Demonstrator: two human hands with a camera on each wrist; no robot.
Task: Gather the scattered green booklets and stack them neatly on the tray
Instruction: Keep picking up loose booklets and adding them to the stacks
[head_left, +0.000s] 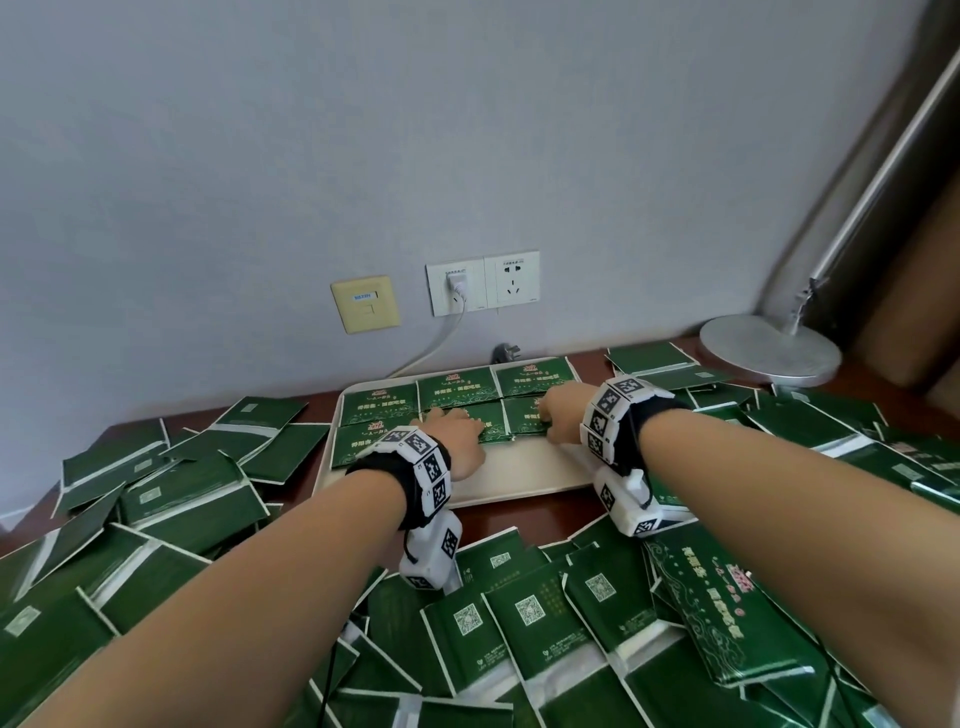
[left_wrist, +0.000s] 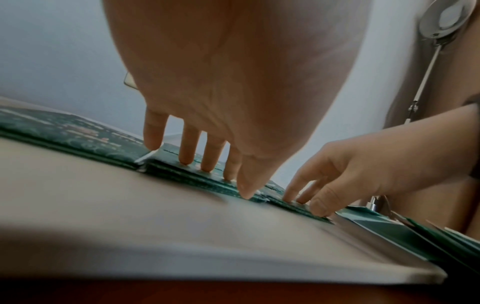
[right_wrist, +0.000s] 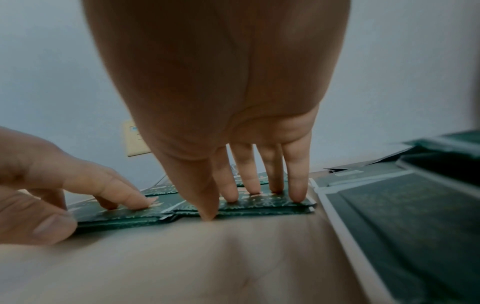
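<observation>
Loose green booklets (head_left: 530, 613) are lying in overlapping heaps on the brown worktop (head_left: 524, 517), nearest the person and out to both sides of the arms. Past them, the pale tray (head_left: 524, 480) is sitting bare along its near strip. Just beyond that strip, the left hand (head_left: 460, 436) is pressing straight, spread fingers (left_wrist: 187, 148) down on the middle booklet stack (head_left: 493, 423), its grip apart and holding nothing. Beside it, the right hand (head_left: 563, 410) is doing the same on the right-hand stack (right_wrist: 262, 202), fingertips (right_wrist: 297, 185) flat on the cover and thumb at its near edge. Farther back, another row of booklets (head_left: 457, 387) is lying against the tray's far rim. Behind the hands, wall sockets (head_left: 483, 286) are showing on the wall, and a lamp base (head_left: 769, 351) is standing to the right.
</observation>
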